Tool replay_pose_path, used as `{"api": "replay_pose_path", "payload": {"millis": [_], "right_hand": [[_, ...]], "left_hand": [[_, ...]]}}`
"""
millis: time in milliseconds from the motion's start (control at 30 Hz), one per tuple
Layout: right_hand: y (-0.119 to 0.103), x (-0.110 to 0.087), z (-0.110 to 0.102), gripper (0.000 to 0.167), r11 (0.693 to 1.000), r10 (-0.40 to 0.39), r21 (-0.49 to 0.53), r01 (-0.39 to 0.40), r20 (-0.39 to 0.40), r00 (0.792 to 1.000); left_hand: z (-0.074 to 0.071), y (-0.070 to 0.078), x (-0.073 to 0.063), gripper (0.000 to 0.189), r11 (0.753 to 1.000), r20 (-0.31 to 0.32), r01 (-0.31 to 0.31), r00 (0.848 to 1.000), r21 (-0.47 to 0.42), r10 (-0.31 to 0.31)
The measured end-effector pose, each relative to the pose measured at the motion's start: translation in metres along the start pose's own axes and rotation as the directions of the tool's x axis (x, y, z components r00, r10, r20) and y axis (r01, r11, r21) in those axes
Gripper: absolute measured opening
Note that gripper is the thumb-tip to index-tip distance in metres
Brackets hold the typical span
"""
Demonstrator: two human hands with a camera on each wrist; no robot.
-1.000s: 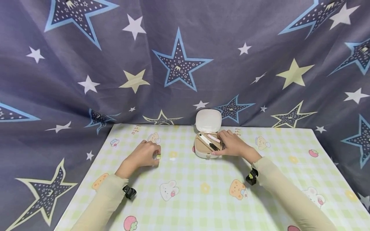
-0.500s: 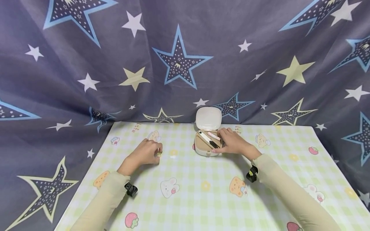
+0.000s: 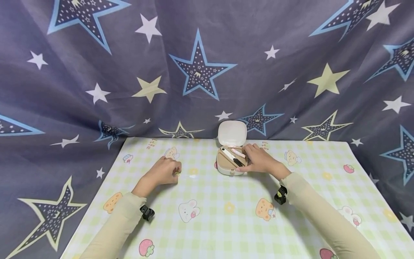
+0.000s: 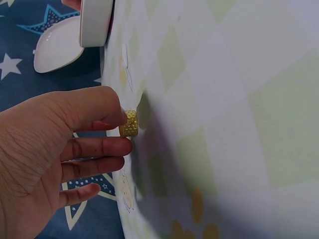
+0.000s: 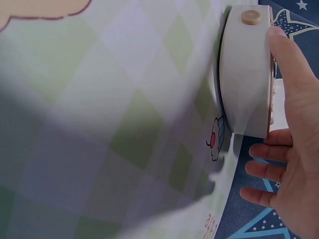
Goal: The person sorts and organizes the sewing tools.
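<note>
Between thumb and index finger, my left hand [image 3: 162, 170] pinches a short gold thimble [image 4: 130, 123] with a dimpled surface, close over the tablecloth. Its other fingers stay extended in the left wrist view. At the back of the table stands an open white box [image 3: 229, 171] with a beige inside. My right hand [image 3: 261, 160] holds its right side, thumb at the front rim and fingers toward the back. In the box lie a slim white tool with a black end [image 3: 231, 157] and a pink-and-white piece [image 3: 238, 153]. The raised lid [image 3: 232, 133] leans back.
A needle threader [image 4: 125, 56], white with a thin wire loop, lies on the tablecloth between the left hand and the box. The checked tablecloth [image 3: 223, 230] has printed cartoon figures. A dark star-patterned curtain [image 3: 258, 82] hangs right behind the table's back edge.
</note>
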State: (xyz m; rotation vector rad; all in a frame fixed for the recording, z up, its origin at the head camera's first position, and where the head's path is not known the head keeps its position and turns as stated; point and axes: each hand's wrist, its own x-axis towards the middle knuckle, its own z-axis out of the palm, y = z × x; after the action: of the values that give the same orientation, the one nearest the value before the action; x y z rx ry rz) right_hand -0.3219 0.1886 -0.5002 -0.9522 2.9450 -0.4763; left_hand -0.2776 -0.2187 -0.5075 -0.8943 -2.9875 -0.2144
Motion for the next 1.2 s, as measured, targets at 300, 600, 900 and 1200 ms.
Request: {"api": "replay_pose_path", "payload": {"millis": [300,600,900,1200], "right_hand": [[0.001,-0.006,0.004,0.070,1.000,-0.005,0.026,0.005,0.008,1.000],[-0.002,-0.004,0.001,0.069,1.000,0.000,0.014,0.000,0.014,1.000],[-0.001,-0.001,-0.003,0.069,1.000,-0.001,0.007,0.001,0.002,1.000],[-0.004,-0.003,-0.004,0.069,1.000,-0.004,0.022,0.004,-0.003,1.000]], "left_hand": [[0.005,0.002,-0.003,0.017,1.000,0.015,0.004,1.000,-0.020,-0.003],[0.003,0.003,-0.001,0.015,1.000,-0.016,-0.025,1.000,-0.015,0.025],[-0.020,0.019,0.017,0.011,0.997,-0.078,-0.079,0.994,0.025,0.080],[-0.038,0.047,0.048,0.014,0.992,-0.070,-0.120,0.990,0.036,0.122]]}}
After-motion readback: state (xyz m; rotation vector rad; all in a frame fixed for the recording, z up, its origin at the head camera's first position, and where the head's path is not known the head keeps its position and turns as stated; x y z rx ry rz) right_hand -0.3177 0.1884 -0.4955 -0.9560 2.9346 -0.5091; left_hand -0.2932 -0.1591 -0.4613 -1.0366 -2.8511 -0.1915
